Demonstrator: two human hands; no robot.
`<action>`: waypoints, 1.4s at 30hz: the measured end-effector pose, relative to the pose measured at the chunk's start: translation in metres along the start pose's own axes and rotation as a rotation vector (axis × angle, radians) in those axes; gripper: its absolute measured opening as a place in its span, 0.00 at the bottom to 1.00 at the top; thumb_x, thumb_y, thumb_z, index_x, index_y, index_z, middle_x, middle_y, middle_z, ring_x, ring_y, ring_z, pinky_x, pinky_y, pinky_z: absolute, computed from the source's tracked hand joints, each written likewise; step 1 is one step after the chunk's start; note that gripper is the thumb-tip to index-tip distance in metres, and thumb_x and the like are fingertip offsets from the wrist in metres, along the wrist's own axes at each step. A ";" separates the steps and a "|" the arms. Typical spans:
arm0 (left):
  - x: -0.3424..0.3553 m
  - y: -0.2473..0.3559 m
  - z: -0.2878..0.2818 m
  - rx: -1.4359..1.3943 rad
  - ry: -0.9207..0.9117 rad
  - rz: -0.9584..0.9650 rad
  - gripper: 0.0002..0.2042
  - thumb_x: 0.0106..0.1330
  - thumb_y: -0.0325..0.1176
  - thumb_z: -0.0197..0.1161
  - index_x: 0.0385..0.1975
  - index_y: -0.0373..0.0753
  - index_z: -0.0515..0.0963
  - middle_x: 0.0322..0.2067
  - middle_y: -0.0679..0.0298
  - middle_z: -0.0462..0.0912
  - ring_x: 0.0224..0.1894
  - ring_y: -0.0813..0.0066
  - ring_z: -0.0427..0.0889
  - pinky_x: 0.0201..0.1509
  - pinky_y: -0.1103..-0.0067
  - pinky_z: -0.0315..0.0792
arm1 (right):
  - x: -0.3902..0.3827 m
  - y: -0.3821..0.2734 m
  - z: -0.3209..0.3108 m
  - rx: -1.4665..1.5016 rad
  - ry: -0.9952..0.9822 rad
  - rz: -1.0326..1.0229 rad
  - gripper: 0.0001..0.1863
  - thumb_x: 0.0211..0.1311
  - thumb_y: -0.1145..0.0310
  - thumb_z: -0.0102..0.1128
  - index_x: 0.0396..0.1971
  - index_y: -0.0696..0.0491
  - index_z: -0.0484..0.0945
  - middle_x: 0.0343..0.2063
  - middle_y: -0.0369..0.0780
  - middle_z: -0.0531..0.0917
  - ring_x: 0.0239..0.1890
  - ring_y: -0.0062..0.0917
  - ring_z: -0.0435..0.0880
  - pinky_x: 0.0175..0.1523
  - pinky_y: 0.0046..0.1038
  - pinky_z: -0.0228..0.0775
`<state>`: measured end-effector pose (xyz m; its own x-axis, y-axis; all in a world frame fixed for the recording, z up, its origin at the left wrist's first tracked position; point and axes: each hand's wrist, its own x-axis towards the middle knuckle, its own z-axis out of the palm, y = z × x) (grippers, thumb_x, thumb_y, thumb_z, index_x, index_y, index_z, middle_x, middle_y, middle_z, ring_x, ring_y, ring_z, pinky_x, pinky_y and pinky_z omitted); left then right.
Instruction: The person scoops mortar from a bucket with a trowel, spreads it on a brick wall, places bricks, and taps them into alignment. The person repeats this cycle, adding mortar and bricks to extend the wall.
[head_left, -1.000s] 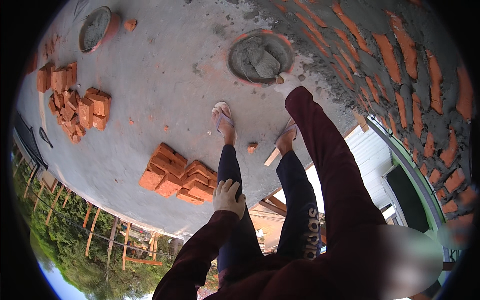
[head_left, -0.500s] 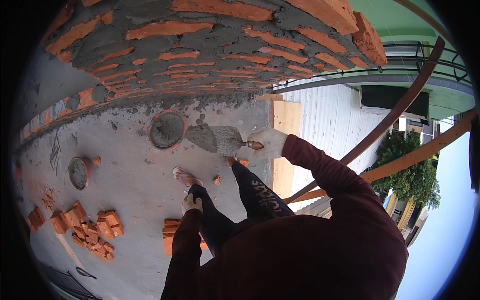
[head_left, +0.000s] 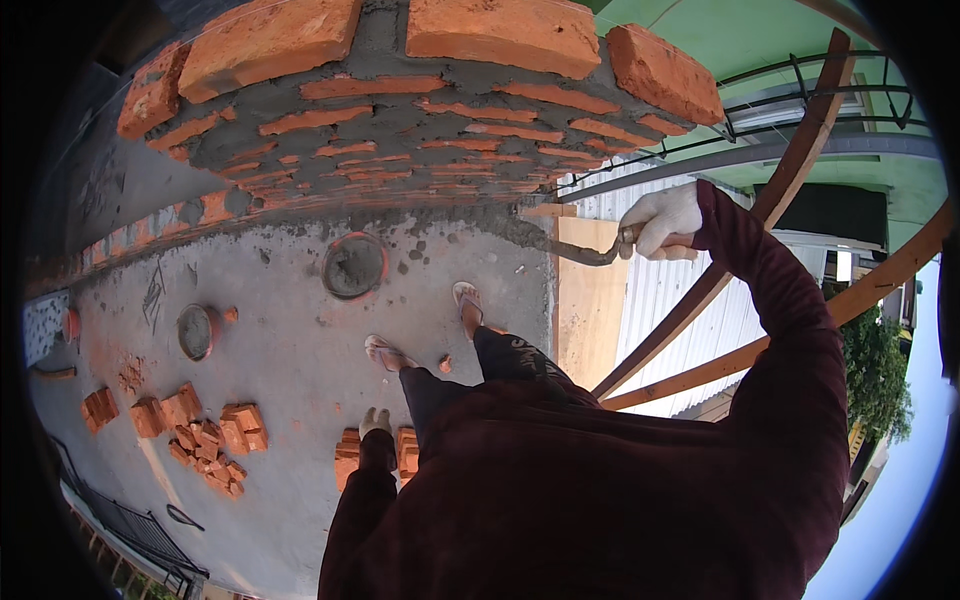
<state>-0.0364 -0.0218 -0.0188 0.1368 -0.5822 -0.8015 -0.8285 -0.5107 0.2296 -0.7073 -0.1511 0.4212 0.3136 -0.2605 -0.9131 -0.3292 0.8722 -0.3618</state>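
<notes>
My right hand (head_left: 662, 222), in a pale glove, grips the handle of a trowel (head_left: 592, 257). Grey mortar (head_left: 515, 233) lies along the trowel's blade, which is tilted, seen nearly edge-on and partly blurred. The blade is out in front of the brick wall (head_left: 400, 130), lower than its top course. My left hand (head_left: 375, 420), also gloved, hangs low on the left beside a small brick stack (head_left: 347, 455). Its fingers stretch out with nothing in them. On top of the wall sit whole orange bricks (head_left: 500, 38), with wet mortar in the joint between them.
Two mortar buckets, one nearer the wall (head_left: 355, 265) and one farther left (head_left: 197, 332), stand on the concrete floor (head_left: 300, 350). Brick piles (head_left: 205, 440) lie at the left. Slanting wooden poles (head_left: 770, 215) and a plywood board (head_left: 590, 320) are on my right.
My right hand has lifted the loaded trowel up and to the right, and the blade has tilted. My left hand has left my knee. My view has come closer to the wall's top bricks.
</notes>
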 end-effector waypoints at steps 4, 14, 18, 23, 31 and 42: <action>-0.016 0.050 0.022 -0.204 -0.010 -0.030 0.30 0.65 0.46 0.69 0.64 0.35 0.77 0.61 0.42 0.79 0.65 0.50 0.78 0.70 0.66 0.69 | -0.103 -0.052 -0.012 -0.337 0.586 -0.010 0.17 0.70 0.61 0.58 0.42 0.62 0.77 0.19 0.38 0.76 0.08 0.18 0.71 0.10 0.24 0.63; 0.029 0.104 0.051 -0.629 -0.230 0.275 0.25 0.67 0.40 0.71 0.60 0.34 0.79 0.54 0.57 0.86 0.55 0.71 0.82 0.62 0.74 0.73 | 0.043 0.067 0.020 -1.004 1.365 -0.208 0.13 0.62 0.63 0.64 0.41 0.54 0.74 0.40 0.47 0.81 0.38 0.46 0.85 0.40 0.46 0.79; 0.040 0.134 0.001 -0.641 -0.095 0.253 0.24 0.67 0.40 0.72 0.59 0.35 0.80 0.51 0.57 0.87 0.53 0.70 0.83 0.61 0.74 0.74 | 0.100 0.095 -0.015 -0.882 1.530 -0.334 0.14 0.63 0.60 0.65 0.43 0.51 0.76 0.41 0.46 0.80 0.41 0.45 0.86 0.41 0.45 0.79; 0.006 0.146 -0.049 -0.468 0.100 0.140 0.24 0.67 0.41 0.72 0.59 0.35 0.81 0.50 0.58 0.88 0.53 0.70 0.84 0.61 0.74 0.74 | 0.079 0.090 -0.028 -0.701 1.415 -0.397 0.17 0.61 0.56 0.67 0.42 0.52 0.79 0.40 0.46 0.80 0.45 0.45 0.84 0.48 0.45 0.77; 0.030 0.084 -0.002 -0.731 -0.068 0.130 0.26 0.69 0.42 0.71 0.61 0.32 0.78 0.53 0.55 0.87 0.53 0.68 0.85 0.59 0.72 0.77 | 0.023 0.081 -0.041 -0.556 1.316 -0.439 0.17 0.55 0.57 0.71 0.31 0.56 0.79 0.29 0.45 0.78 0.37 0.42 0.81 0.45 0.42 0.72; 0.008 0.138 -0.008 -0.668 -0.134 0.156 0.30 0.70 0.45 0.69 0.65 0.30 0.74 0.57 0.52 0.84 0.57 0.65 0.83 0.63 0.72 0.75 | 0.046 0.120 -0.012 -0.690 1.767 -0.647 0.18 0.53 0.63 0.73 0.44 0.50 0.81 0.33 0.41 0.79 0.38 0.40 0.83 0.40 0.40 0.75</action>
<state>-0.1452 -0.1017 0.0107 -0.0609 -0.6193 -0.7828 -0.3161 -0.7319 0.6036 -0.7433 -0.0637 0.3332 -0.4130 -0.8317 0.3711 -0.9065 0.3358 -0.2560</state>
